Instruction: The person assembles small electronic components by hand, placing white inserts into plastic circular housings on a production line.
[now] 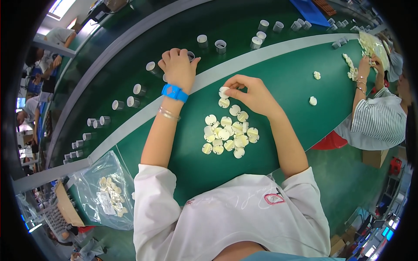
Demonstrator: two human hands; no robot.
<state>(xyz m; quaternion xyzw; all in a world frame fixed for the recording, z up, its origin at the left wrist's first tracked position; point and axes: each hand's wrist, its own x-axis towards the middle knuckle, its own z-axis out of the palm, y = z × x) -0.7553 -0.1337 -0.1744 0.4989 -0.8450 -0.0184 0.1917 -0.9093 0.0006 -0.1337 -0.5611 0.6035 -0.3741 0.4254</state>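
My left hand (pixel 178 67), with a blue watch on its wrist, reaches over the green belt. Its thumb and fingers close round a small grey cylindrical cup (pixel 190 56), partly hidden by the hand. Between the thumb and fingertips of my right hand (pixel 250 92) is a cream round disc (pixel 224 92), held just above another disc (pixel 224 103). Closer to me, a loose pile of cream discs (pixel 228 134) lies on the green table. Some show a straight ridge and notched edges. Another cup (pixel 151 67) stands left of my left hand.
A pale rail (pixel 278 45) divides table from belt. Several cups (pixel 220 46) stand along the belt. A clear bag of discs (pixel 114 195) lies at the left. On the right, a co-worker in a striped sleeve (pixel 378 116) handles discs; two small disc clusters (pixel 313 101) lie between us.
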